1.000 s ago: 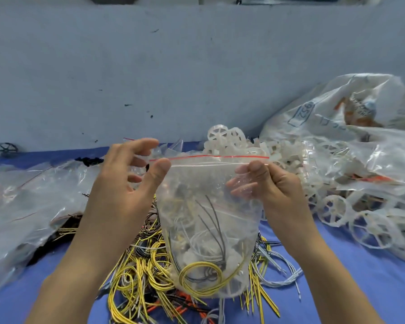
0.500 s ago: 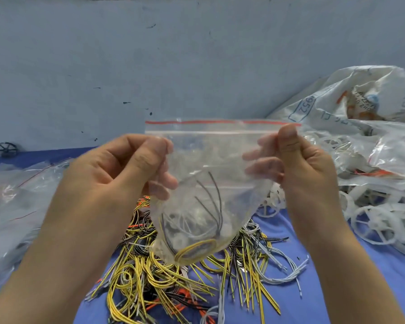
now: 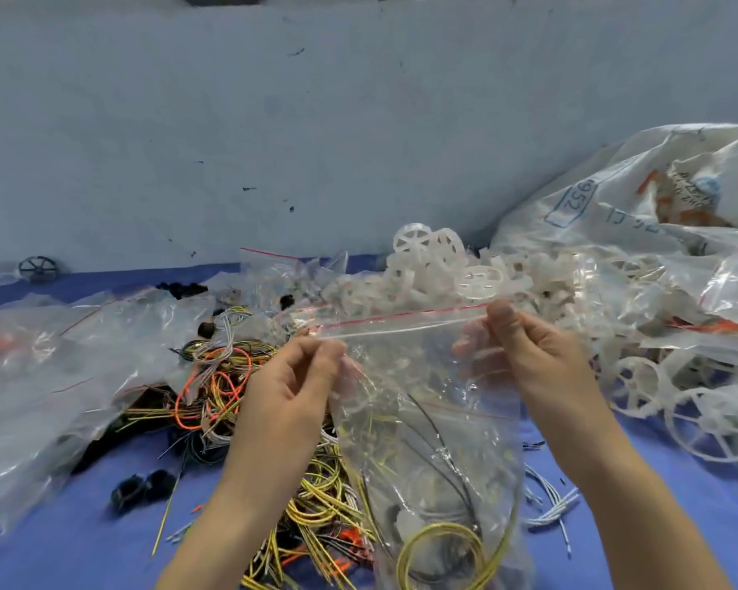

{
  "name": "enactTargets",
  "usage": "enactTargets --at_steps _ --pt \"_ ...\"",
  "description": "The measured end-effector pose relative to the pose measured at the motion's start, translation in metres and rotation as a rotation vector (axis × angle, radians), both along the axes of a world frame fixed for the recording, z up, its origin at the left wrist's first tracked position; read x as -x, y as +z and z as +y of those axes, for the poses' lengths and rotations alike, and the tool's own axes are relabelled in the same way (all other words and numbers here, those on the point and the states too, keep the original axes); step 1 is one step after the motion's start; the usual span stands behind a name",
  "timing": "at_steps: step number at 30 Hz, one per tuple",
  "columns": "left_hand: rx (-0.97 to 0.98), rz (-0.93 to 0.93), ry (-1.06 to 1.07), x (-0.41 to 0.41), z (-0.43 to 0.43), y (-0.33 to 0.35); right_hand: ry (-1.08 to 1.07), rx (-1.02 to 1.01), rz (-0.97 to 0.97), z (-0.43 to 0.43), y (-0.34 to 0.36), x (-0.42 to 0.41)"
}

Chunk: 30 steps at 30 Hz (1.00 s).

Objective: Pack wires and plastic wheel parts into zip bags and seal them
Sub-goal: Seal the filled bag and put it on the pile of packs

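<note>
1. Cloth [image 3: 657,504], blue, spreads under everything, with a big printed sack [image 3: 640,198] slumped far right.
2. Wheels [image 3: 444,274], white plastic, heap beside the sack.
3. Wires [image 3: 316,508] tangle in the middle, yellow mostly.
4. Bag [image 3: 427,419] hangs above the wires, coils and wheel parts inside.
5. Left hand [image 3: 290,389] pinches its left top corner; right hand [image 3: 525,355] pinches the right, strip stretched between.

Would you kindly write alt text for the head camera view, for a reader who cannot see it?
Two bare hands, left hand and right hand, pinch the top corners of a clear zip bag holding coiled wires and white plastic parts. Below lie loose wires on a blue cloth, with white plastic wheels heaped behind.
</note>
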State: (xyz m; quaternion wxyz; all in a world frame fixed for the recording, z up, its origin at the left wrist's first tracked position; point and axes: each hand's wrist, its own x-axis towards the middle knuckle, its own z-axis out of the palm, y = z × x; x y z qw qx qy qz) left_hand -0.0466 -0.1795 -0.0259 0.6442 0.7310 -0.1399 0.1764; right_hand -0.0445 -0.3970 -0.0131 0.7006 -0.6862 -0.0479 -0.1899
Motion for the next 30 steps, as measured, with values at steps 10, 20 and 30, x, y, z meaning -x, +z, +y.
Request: enactTargets --at_steps 10,20,30 --pt "-0.003 -0.092 -0.032 0.001 -0.004 0.011 -0.406 0.857 -0.433 0.024 0.035 0.011" --pt "-0.135 -0.314 0.093 0.018 -0.001 0.018 -0.057 1.043 -0.324 0.049 0.042 0.020" --pt "-0.028 -0.313 0.077 0.017 -0.009 0.017 -0.178 1.035 -0.438 0.060 0.039 0.022"
